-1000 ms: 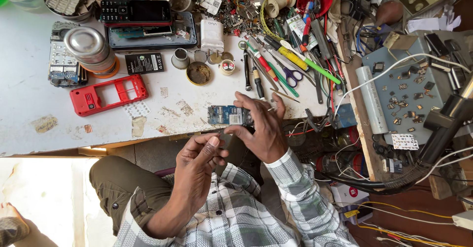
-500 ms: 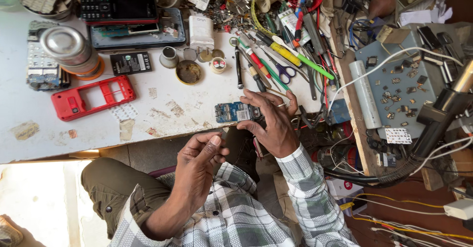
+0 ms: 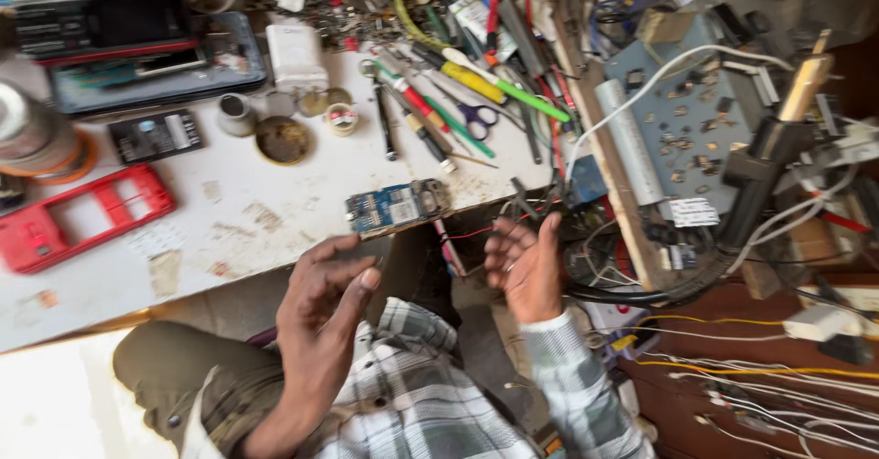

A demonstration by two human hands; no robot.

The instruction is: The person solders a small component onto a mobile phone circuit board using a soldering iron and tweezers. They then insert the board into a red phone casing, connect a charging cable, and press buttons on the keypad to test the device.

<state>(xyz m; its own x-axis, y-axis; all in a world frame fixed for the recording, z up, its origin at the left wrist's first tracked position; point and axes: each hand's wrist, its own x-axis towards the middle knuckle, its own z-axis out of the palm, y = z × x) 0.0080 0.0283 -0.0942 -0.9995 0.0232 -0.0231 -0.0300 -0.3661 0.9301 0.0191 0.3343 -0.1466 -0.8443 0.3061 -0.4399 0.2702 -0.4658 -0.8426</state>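
Note:
A blue phone circuit board [image 3: 397, 205] lies flat at the near edge of the white worktable [image 3: 256, 230]. My right hand [image 3: 528, 265] hovers below and to the right of it, palm turned inward, fingers spread, holding nothing. My left hand [image 3: 322, 294] is raised over my lap to the lower left of the board, fingers loosely curled and apart, also holding nothing. Neither hand touches the board. Both sleeves are plaid.
A red phone frame [image 3: 78, 216] lies at the left. Several screwdrivers, pens and scissors [image 3: 476, 116] are strewn behind the board. Small tins [image 3: 282, 139], a phone in a tray [image 3: 137, 43] and a blue box with cables [image 3: 687, 120] crowd the table's back and right.
My right hand has let go of the circuit board and pulled back off the table edge to the right. The camera has moved closer and the view shifted left.

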